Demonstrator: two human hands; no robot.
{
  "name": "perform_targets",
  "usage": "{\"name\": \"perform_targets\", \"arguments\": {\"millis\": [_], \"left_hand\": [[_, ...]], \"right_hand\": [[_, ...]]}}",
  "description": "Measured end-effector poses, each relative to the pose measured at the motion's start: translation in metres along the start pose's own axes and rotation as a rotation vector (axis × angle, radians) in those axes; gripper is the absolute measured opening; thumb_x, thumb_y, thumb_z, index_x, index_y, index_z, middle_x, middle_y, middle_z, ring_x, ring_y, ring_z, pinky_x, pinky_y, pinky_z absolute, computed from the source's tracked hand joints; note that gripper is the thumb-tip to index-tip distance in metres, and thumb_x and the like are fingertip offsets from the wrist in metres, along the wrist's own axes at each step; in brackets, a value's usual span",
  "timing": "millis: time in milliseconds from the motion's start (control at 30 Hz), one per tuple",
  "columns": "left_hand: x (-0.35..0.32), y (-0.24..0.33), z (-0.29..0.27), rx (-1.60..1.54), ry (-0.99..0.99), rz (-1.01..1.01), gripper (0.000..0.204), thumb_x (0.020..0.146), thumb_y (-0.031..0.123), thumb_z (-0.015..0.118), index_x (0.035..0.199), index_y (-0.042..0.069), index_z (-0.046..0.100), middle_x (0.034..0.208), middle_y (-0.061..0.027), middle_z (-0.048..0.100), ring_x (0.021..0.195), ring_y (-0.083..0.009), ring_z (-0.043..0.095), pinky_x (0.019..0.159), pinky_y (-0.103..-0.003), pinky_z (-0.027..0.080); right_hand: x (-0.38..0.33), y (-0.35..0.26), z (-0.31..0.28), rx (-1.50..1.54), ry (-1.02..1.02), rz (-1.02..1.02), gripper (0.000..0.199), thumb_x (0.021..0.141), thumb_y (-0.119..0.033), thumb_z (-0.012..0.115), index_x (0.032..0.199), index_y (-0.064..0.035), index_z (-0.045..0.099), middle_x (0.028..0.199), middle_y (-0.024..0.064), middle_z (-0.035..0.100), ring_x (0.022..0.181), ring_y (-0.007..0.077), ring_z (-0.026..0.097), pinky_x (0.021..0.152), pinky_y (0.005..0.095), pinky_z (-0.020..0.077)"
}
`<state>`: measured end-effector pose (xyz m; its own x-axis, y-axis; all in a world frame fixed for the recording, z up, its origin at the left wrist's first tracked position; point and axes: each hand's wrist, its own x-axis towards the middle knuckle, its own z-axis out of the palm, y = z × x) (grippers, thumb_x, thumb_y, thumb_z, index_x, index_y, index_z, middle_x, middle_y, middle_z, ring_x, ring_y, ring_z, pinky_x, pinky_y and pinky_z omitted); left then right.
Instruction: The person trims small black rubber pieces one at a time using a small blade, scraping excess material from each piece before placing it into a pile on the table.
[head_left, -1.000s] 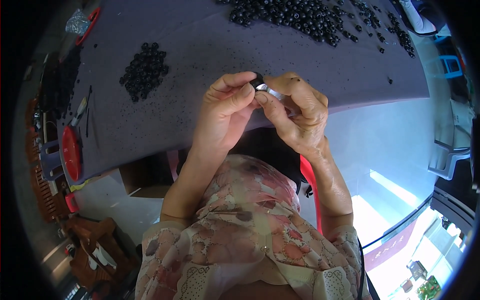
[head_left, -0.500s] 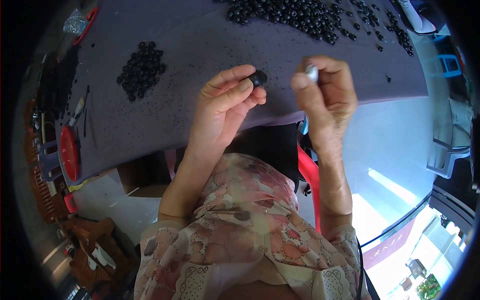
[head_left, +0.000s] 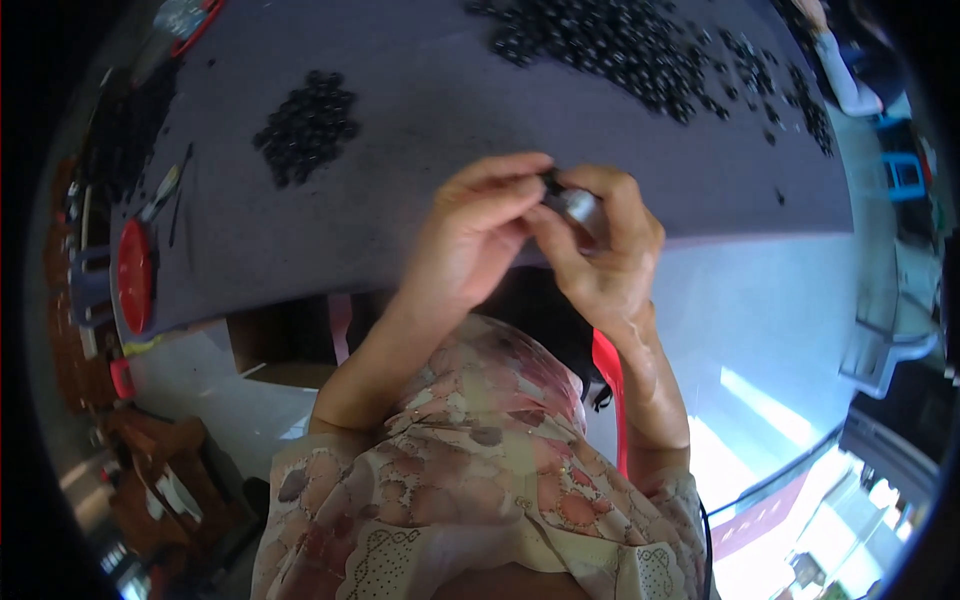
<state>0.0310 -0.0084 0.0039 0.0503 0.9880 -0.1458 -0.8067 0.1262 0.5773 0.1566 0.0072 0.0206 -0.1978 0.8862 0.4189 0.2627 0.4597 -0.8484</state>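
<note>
So I'm working over a big table, and a dark greyish-purple cloth [head_left: 420, 120] is covering it. Pale, shiny floor [head_left: 760, 290] is spreading out to my right. A huge heap of shiny black pieces [head_left: 620, 55] is sprawling along the far side, and a co-worker's pale sleeve [head_left: 845, 80] is showing past its right end. A smaller cluster [head_left: 305, 128] is sitting to my left, and a red dish [head_left: 134, 275] is resting by the left edge.

My left hand [head_left: 480, 230] is pinching one dark piece [head_left: 550, 187] between thumb and fingers, and my right hand [head_left: 605, 235] is gripping a silvery tool [head_left: 580, 206] right next to it. The piece is looking black and small, but blur is hiding its exact shape, and I can't tell if the two are touching.

Edge-wise, the cloth's near border is running below my fingers. Mostly bare cloth is stretching ahead toward the heap, plus leftward to the cluster.
</note>
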Motion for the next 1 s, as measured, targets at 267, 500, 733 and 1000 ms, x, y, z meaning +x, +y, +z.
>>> {"name": "perform_targets", "arguments": {"millis": [267,500,733,1000], "left_hand": [[0.003,-0.002,-0.007,0.119,0.057,-0.021,0.012,0.075,0.003,0.059,0.086,0.001,0.058,0.076,-0.0066,0.059,0.067,-0.0125,0.057,0.061,-0.023,0.047],[0.002,0.002,-0.021,0.186,0.043,-0.035,0.01,0.075,0.003,0.059,0.084,0.001,0.058,0.075,-0.0061,0.058,0.065,-0.012,0.056,0.059,-0.023,0.045],[0.001,0.009,-0.017,0.324,0.019,-0.002,0.017,0.075,0.0,0.057,0.092,-0.001,0.056,0.077,-0.0063,0.058,0.069,-0.0115,0.055,0.064,-0.023,0.045],[-0.001,0.005,-0.018,0.309,-0.017,-0.009,0.019,0.075,-0.001,0.056,0.095,-0.002,0.054,0.085,-0.0093,0.058,0.075,-0.0133,0.056,0.067,-0.025,0.046]], "right_hand": [[0.001,0.0,-0.001,-0.109,-0.09,-0.032,0.02,0.069,-0.002,0.063,0.088,-0.0015,0.057,0.071,0.0062,0.053,0.058,0.0121,0.049,0.05,0.0234,0.0391],[0.001,0.017,0.01,-0.246,-0.09,-0.229,0.019,0.067,-0.001,0.062,0.085,-0.0029,0.055,0.074,0.0095,0.057,0.053,0.0201,0.056,0.043,0.0259,0.0424],[0.0,0.014,0.015,-0.151,-0.059,-0.144,0.023,0.069,0.0,0.061,0.091,-0.0032,0.054,0.075,0.0086,0.055,0.061,0.0181,0.053,0.054,0.0269,0.0428],[-0.004,0.014,0.006,-0.158,-0.133,-0.097,0.024,0.067,0.004,0.061,0.089,-0.0023,0.057,0.076,0.0087,0.054,0.062,0.0164,0.053,0.053,0.0252,0.042]]}}
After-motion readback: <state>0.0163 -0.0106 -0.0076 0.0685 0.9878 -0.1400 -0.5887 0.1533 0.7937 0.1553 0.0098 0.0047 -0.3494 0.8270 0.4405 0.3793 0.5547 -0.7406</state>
